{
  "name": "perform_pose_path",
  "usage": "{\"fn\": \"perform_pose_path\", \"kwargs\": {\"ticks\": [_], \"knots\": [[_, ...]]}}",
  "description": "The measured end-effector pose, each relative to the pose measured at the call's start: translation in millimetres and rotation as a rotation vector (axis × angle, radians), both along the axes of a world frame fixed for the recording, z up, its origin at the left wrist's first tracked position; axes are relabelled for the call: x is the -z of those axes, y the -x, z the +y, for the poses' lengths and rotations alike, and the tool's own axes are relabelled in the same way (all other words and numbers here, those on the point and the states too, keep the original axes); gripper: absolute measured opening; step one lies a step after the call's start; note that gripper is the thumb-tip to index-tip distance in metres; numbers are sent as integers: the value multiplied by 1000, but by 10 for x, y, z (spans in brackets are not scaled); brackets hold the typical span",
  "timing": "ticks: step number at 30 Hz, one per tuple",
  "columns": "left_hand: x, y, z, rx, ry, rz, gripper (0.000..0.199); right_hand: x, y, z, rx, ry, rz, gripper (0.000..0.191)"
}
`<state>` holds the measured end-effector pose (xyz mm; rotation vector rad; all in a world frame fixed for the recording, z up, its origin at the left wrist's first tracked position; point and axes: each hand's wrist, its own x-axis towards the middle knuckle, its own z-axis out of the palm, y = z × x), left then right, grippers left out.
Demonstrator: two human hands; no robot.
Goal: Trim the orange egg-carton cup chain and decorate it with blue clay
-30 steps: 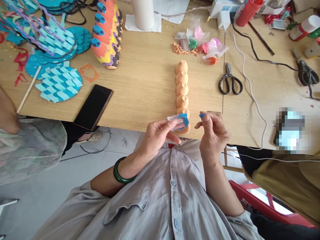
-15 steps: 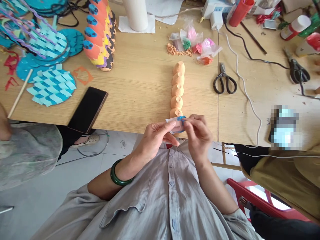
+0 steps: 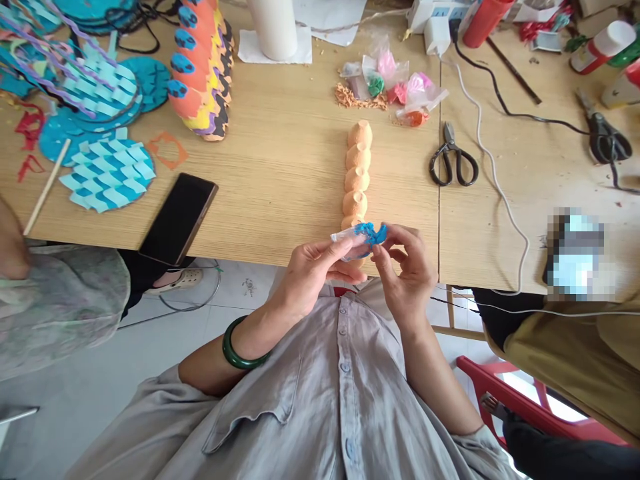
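Between the thumb and fingers of my left hand (image 3: 305,280) is a small clear plastic bag (image 3: 344,235). A lump of blue soft clay (image 3: 374,233) with a ragged surface bulges from the bag's right end. My right hand (image 3: 413,287) has its thumb and index finger closed on the edge of that clay. Just beyond my hands a row of ridged, pale orange rounded shapes (image 3: 357,179) lies on the table, its near end partly hidden by the bag and my fingers.
Black-handled scissors (image 3: 454,160) and small bags of coloured clay (image 3: 397,83) lie on the wooden table (image 3: 280,167). To the left are a dark phone (image 3: 179,217), blue woven discs (image 3: 110,173) and an orange scalloped piece (image 3: 200,73). A white cable (image 3: 507,207) runs down the right side.
More of the blue clay now shows outside the bag. My right hand has shifted slightly right and its fingers have spread a little; my left hand keeps its hold.
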<state>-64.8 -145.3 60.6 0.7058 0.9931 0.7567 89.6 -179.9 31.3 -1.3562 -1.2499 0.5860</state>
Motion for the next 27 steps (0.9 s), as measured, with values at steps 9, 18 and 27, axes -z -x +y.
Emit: {"fn": "perform_pose_path", "kwargs": {"ticks": [9,18,27], "knots": [[20,13,-12,-28,-23,33,43,18,-38,10,182,-125,5,13],[0,14,-23,-25,-2,-4,44,-7,54,78,167,-85,214,5],[11,71,-30,-45,-6,4,45,-3,46,17,-6,-2,70,16]]}}
